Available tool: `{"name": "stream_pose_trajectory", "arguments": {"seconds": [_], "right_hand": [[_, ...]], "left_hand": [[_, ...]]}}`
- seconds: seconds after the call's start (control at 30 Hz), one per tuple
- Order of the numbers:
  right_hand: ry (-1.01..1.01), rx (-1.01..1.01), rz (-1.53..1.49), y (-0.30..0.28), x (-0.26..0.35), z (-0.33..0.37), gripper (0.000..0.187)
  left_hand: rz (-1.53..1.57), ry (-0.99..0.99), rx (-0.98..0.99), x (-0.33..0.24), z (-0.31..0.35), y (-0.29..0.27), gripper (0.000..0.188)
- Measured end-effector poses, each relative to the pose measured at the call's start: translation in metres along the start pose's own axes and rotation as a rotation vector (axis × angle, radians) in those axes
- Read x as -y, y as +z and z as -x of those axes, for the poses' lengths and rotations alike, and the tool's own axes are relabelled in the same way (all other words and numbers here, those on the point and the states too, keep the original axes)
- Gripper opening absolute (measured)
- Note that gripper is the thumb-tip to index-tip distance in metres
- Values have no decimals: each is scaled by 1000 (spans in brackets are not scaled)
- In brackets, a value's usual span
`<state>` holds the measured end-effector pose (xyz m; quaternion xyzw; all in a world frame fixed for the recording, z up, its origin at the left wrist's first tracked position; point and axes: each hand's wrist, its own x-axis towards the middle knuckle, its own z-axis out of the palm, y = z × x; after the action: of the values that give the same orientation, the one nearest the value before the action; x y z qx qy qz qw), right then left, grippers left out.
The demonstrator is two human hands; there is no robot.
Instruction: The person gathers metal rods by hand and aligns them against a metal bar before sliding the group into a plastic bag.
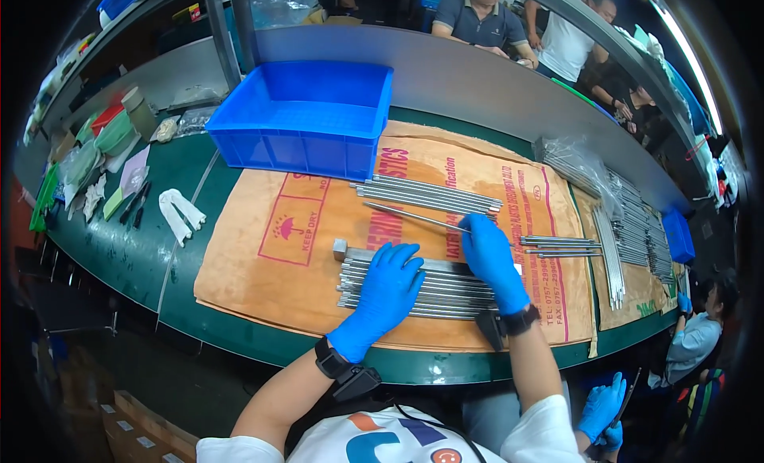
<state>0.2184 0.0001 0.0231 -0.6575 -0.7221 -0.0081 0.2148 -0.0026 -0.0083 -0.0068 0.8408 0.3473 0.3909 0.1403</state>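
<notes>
Blue-gloved, your left hand (388, 282) is resting, fingers loosely spread, on the near rods (446, 289), while your right hand (487, 252) is pinching a single rod (414, 216). It is slanting above brown paper (231, 248) on the worktop (103, 244), between the near rods and a farther bundle (430, 193); a blue bin (294, 151) is standing beyond.

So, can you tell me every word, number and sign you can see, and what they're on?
I won't copy the words or numbers, but here's where they are:
Brown paper sheet: large and small reddish print, some with numbers.
Same sheet: an umbrella sign in a reddish box.
White shirt: coloured shapes and a smiley face.
Cardboard box: pale labels, too small to read.
</notes>
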Motion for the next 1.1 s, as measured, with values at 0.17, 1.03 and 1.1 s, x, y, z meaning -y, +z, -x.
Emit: {"name": "stream_pose_trajectory", "arguments": {"seconds": [0.17, 1.03, 1.1], "right_hand": [[59, -27, -138, -29, 21, 39, 11], [-111, -64, -144, -11, 25, 53, 17], [-101, -10, -160, -20, 27, 57, 18]], "left_hand": [[-103, 13, -51, -4, -6, -9, 28], [-170, -59, 80, 0, -3, -9, 22], [-149, -50, 70, -5, -4, -9, 22]]}}
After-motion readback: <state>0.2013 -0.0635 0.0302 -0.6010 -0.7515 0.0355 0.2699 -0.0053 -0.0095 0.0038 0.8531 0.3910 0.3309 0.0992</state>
